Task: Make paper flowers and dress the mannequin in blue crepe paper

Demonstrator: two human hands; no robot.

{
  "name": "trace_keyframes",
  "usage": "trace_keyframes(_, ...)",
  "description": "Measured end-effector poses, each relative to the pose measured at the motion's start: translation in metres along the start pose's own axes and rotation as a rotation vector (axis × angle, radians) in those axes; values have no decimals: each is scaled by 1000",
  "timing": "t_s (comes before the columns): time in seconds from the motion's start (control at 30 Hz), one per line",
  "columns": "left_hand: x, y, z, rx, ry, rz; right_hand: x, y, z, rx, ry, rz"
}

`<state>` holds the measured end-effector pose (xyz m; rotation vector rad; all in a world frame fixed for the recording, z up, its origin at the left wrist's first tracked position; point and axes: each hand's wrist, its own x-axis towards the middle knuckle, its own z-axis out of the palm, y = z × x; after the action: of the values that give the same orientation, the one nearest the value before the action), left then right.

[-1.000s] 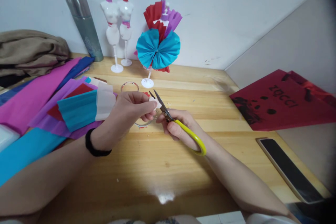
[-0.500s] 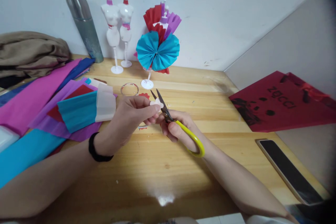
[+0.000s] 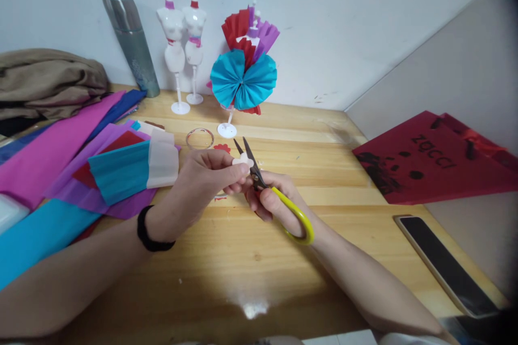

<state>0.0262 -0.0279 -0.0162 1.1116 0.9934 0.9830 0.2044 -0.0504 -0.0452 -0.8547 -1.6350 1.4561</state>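
My left hand (image 3: 214,171) pinches a small white paper piece with a scalloped, flower-like edge (image 3: 242,160) between thumb and finger. My right hand (image 3: 279,199) grips a pair of scissors with yellow handles (image 3: 301,221). Their dark blades are parted a little and lie against the right edge of the white piece. Just behind the hands, a red scalloped paper cutout (image 3: 222,147) lies on the wooden table (image 3: 259,275). A clear ring (image 3: 199,138) rests close to it. Part of another ring shows below my left fingers.
Coloured crepe paper sheets (image 3: 121,170) are piled at left, near a brown cloth (image 3: 52,83) and a tilted bottle (image 3: 131,43). Two white mannequins (image 3: 175,54) and one dressed in pleated paper (image 3: 243,80) stand at the back. A red bag (image 3: 433,161) and phone (image 3: 445,264) are at right.
The white paper piece has turned slightly in my left fingers and shows more of its lobed outline. The scissors have shifted only a little; both hands keep their hold.
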Motion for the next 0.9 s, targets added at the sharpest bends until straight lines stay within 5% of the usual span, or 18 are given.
trace_keyframes(0.9,-1,1,0,35,24,17,0,5,3,5,29,30)
